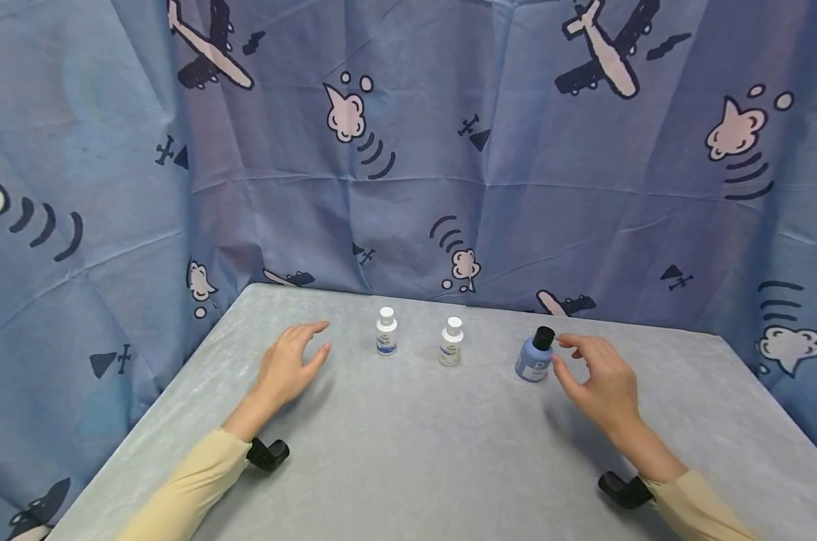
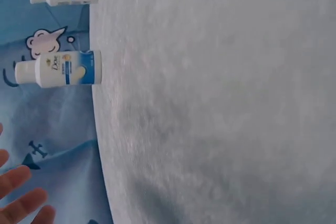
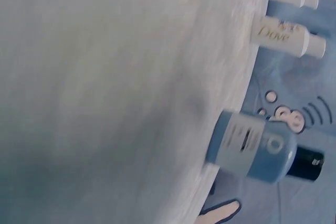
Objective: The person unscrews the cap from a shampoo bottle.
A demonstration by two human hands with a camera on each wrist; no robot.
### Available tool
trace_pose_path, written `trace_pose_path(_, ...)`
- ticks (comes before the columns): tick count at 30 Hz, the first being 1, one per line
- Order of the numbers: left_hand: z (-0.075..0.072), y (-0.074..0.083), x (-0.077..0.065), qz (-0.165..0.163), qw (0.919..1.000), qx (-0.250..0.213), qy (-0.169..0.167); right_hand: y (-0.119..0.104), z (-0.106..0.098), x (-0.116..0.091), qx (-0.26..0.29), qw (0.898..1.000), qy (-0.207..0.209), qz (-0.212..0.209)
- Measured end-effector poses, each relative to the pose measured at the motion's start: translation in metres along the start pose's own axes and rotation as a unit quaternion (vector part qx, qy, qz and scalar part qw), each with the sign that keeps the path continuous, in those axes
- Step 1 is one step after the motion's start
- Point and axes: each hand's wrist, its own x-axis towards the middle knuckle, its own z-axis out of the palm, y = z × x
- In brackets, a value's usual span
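Three small bottles stand spaced out across the table. The blue bottle (image 1: 533, 364) with a black cap is furthest right. My right hand (image 1: 603, 379) is just right of it, thumb and index finger apart, fingertips close to its cap and shoulder. In the right wrist view the blue bottle (image 3: 252, 145) shows a pale label; that hand is out of frame there. A white Dove bottle (image 1: 451, 347) is in the middle. Another white Dove bottle (image 1: 386, 335), with a blue lower label, is to its left. My left hand (image 1: 289, 364) hovers left of that one, fingers loosely extended and holding nothing.
A pale grey cloth covers the table (image 1: 408, 451). Behind and beside it hangs a blue curtain (image 1: 415, 150) printed with planes and clouds. Black straps with camera mounts sit on the left wrist (image 1: 268, 455) and the right wrist (image 1: 624, 491).
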Motion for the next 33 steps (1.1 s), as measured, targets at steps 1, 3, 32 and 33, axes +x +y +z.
trace_pose_path(1, 0.0, 0.001, 0.0, 0.0, 1.0, -0.003, 0.002, -0.003, 0.001, 0.001, 0.002, 1.0, 0.002, -0.003)
trace_pose_path(3, 0.0, 0.003, -0.001, -0.001, 1.0, -0.008, 0.003, -0.008, 0.004, 0.003, 0.009, 1.0, 0.002, -0.007)
trace_pose_path(32, 0.02, 0.039, 0.013, -0.078, 0.9873, -0.126, -0.056, -0.075, 0.064, 0.018, 0.127, 0.986, -0.099, 0.041)
trace_pose_path(33, 0.021, 0.04, 0.014, -0.081, 0.9859, -0.135, -0.057, -0.077, 0.066, 0.018, 0.131, 0.985, -0.1, 0.042)
